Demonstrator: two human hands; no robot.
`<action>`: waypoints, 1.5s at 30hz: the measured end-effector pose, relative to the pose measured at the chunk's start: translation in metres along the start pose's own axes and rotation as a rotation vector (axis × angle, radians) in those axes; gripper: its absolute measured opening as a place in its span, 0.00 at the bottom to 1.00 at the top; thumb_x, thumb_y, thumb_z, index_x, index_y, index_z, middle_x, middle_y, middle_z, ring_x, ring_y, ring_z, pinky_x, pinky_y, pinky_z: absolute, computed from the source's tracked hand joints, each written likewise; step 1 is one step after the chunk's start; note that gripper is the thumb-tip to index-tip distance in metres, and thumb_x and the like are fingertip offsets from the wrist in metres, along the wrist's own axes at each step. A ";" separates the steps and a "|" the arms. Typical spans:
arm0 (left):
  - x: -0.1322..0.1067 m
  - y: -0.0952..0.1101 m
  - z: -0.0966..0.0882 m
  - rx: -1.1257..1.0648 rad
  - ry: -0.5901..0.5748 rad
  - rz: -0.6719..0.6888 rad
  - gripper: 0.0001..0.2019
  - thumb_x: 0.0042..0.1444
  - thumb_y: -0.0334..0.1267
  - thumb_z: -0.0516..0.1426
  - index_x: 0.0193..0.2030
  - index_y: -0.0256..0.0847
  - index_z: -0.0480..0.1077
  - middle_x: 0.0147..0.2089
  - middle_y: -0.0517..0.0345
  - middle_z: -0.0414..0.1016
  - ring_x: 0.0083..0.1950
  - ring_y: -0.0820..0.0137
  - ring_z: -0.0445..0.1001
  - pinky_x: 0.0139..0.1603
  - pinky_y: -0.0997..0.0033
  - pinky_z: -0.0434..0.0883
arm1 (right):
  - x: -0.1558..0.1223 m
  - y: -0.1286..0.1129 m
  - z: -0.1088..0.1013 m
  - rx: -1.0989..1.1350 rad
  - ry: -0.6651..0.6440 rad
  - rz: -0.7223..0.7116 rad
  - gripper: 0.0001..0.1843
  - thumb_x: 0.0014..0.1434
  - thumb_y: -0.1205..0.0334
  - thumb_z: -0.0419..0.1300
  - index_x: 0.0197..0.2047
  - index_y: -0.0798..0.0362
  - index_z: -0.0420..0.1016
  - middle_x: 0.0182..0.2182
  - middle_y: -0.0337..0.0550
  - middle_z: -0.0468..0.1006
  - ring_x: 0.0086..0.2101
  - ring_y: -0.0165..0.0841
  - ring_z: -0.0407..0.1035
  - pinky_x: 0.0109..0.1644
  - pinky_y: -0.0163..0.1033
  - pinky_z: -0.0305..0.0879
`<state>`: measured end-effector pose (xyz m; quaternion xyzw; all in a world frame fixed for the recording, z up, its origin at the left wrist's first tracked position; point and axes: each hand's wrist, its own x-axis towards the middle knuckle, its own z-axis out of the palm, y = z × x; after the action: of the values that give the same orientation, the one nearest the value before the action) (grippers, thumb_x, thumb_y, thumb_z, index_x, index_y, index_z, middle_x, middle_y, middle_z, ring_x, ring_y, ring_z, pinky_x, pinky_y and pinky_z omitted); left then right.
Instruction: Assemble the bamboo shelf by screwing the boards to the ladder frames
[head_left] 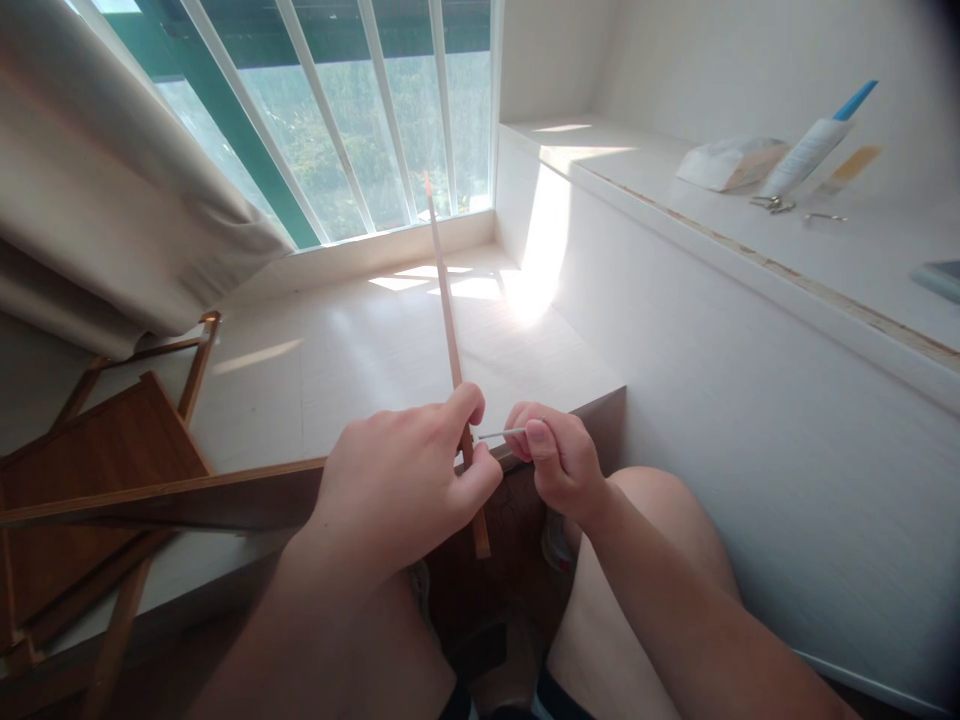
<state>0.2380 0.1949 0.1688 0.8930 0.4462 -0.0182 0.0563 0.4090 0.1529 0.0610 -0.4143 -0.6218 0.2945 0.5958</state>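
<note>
My left hand is closed around a long, narrow wooden strip, thumb and forefinger curled at its near part. The strip stands tilted, its far end toward the window and its lower end between my legs. In my right hand, thumb and fingers pinch a thin metal hex key. Its tip points left at the strip, close beside my left fingertips. Whether the tip touches the strip I cannot tell, and my fingers hide most of the key's other end.
A wooden folding frame with a panel lies at the left. On the right ledge are a white tube with a blue nozzle, a plastic-wrapped packet and small metal pieces. A curtain hangs by the barred window.
</note>
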 end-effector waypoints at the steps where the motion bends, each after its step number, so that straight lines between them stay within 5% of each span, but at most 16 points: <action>1: 0.000 0.000 0.000 0.002 0.000 0.001 0.07 0.63 0.47 0.48 0.43 0.51 0.62 0.31 0.66 0.79 0.29 0.61 0.75 0.27 0.67 0.48 | 0.000 0.000 0.001 0.003 -0.010 -0.003 0.19 0.73 0.57 0.47 0.29 0.50 0.62 0.24 0.37 0.63 0.26 0.31 0.58 0.31 0.40 0.55; 20: 0.000 0.000 0.000 0.007 0.019 0.016 0.07 0.63 0.47 0.48 0.42 0.52 0.62 0.29 0.67 0.77 0.29 0.61 0.75 0.26 0.67 0.49 | 0.002 0.010 0.005 0.024 0.012 -0.037 0.18 0.73 0.55 0.48 0.31 0.50 0.65 0.27 0.40 0.66 0.29 0.33 0.62 0.35 0.41 0.60; 37: -0.002 -0.001 0.000 0.017 0.024 0.020 0.06 0.63 0.47 0.48 0.41 0.52 0.61 0.29 0.68 0.77 0.28 0.61 0.74 0.26 0.67 0.49 | 0.004 0.010 -0.009 -0.116 -0.099 -0.188 0.11 0.71 0.64 0.49 0.35 0.51 0.66 0.30 0.42 0.67 0.30 0.32 0.61 0.35 0.39 0.59; 45: -0.001 -0.001 0.001 0.002 0.032 0.017 0.06 0.63 0.48 0.49 0.41 0.52 0.60 0.29 0.70 0.76 0.28 0.61 0.74 0.26 0.67 0.49 | 0.004 0.017 -0.013 -0.123 -0.136 -0.253 0.11 0.72 0.59 0.49 0.40 0.51 0.70 0.34 0.46 0.71 0.33 0.35 0.66 0.37 0.41 0.63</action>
<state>0.2368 0.1948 0.1678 0.8970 0.4394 -0.0037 0.0484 0.4252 0.1631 0.0497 -0.3472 -0.7250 0.2058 0.5581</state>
